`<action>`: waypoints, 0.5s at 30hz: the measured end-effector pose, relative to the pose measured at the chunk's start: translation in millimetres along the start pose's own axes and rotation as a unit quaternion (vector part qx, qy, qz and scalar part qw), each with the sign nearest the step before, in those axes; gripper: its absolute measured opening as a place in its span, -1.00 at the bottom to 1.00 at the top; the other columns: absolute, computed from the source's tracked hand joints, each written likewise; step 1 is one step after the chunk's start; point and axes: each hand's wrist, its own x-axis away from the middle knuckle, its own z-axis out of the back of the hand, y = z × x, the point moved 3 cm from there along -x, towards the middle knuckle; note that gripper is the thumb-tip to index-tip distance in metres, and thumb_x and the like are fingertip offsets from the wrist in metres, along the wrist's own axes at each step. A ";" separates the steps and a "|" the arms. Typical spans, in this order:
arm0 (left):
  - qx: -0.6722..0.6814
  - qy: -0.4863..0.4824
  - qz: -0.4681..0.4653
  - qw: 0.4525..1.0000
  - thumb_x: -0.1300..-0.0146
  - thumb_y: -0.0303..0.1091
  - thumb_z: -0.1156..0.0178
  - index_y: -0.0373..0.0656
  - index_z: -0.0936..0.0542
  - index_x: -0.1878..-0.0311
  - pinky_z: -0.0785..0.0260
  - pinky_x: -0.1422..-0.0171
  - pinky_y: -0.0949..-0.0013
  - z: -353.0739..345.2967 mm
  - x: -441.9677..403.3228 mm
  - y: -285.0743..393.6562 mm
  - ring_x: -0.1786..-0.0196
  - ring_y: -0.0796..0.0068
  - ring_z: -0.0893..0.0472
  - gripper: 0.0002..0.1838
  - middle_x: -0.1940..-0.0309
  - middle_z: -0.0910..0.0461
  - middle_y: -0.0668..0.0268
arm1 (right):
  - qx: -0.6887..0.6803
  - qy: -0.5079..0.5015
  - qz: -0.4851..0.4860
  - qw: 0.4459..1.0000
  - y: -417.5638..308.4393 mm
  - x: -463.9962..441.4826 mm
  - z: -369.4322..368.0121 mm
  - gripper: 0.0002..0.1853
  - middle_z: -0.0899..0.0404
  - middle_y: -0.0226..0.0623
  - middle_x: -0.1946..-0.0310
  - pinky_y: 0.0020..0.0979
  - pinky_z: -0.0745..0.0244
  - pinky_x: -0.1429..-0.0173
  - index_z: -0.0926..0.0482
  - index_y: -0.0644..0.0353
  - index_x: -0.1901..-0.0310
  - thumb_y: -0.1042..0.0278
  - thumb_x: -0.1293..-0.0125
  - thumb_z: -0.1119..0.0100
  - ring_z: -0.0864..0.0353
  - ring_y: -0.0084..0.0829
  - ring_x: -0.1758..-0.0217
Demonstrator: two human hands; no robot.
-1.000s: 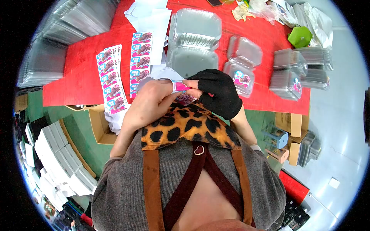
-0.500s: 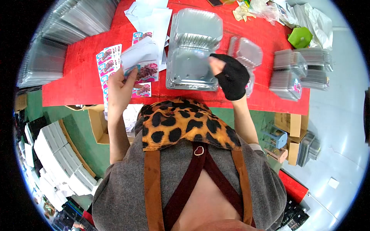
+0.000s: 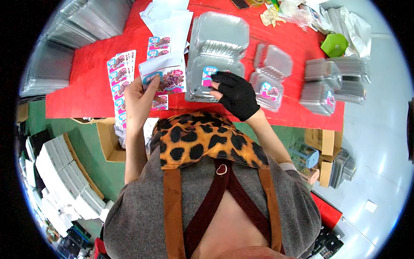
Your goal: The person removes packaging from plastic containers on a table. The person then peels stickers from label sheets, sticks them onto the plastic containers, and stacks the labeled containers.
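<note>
My left hand (image 3: 140,96) is closed on a folded sheet of labels (image 3: 170,80) printed with purple grapes, thumb on the front. My right hand (image 3: 236,94), in a black fingerless glove, lies with its fingers stretched over a label (image 3: 209,74) on a clear plastic clamshell box (image 3: 199,91). The hand covers most of that label. The box's lid (image 3: 222,32) stands open toward the back. To the right sits a smaller open clamshell (image 3: 274,64) with a label (image 3: 268,90) on it.
Strips of grape labels (image 3: 118,77) lie left on the red table (image 3: 90,86), white backing paper (image 3: 170,21) behind. Stacks of clear boxes stand at the left (image 3: 86,21) and right (image 3: 319,90). A green bag (image 3: 334,45) and a glove (image 3: 271,17) lie at the back right.
My right hand has moved left from between the boxes onto the larger clamshell, where a label now shows. The label on the smaller box is uncovered. My left hand has shifted slightly right.
</note>
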 end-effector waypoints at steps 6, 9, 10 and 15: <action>-0.007 0.010 0.023 1.000 -0.43 -0.22 -0.18 -0.22 -0.55 0.44 -0.22 0.67 0.52 -10.1 0.3 5.6 0.74 0.67 -0.41 -0.67 0.68 -0.51 0.38 | -0.021 -0.039 -0.015 0.999 -7.8 2.0 -18.2 -0.50 -0.41 -0.07 -0.30 -0.11 -0.18 -0.48 -0.50 0.14 -0.21 0.14 -0.27 -0.22 -0.32 -0.09 -0.41; 0.023 0.030 0.025 0.999 -0.46 -0.20 -0.13 -0.16 -0.49 0.45 -0.05 0.66 0.55 -8.0 0.9 -1.5 0.73 0.71 -0.29 -0.66 0.71 -0.43 0.43 | -0.004 -0.023 -0.079 0.997 -5.5 13.1 -14.2 -0.46 -0.35 -0.04 -0.34 -0.10 -0.16 -0.49 -0.46 0.15 -0.26 0.16 -0.27 -0.22 -0.28 -0.05 -0.44; 0.037 0.035 0.019 0.999 -0.47 -0.20 -0.12 -0.16 -0.49 0.43 -0.02 0.65 0.56 -4.7 -1.4 -6.8 0.72 0.71 -0.27 -0.67 0.71 -0.42 0.43 | 0.009 -0.016 -0.101 0.995 -1.8 19.9 -10.6 -0.45 -0.34 -0.02 -0.35 -0.09 -0.16 -0.49 -0.45 0.15 -0.27 0.16 -0.27 -0.22 -0.26 -0.04 -0.45; 0.069 0.009 0.000 0.998 -0.49 -0.24 -0.06 -0.20 -0.49 0.26 -0.08 0.54 0.55 0.2 -5.0 -13.5 0.61 0.71 -0.31 -0.76 0.57 -0.46 0.42 | -0.025 0.149 -0.243 0.958 20.0 62.5 -1.1 -0.48 -0.43 0.06 -0.26 -0.20 -0.27 -0.40 -0.45 0.28 -0.25 0.20 -0.33 -0.21 -0.40 -0.06 -0.34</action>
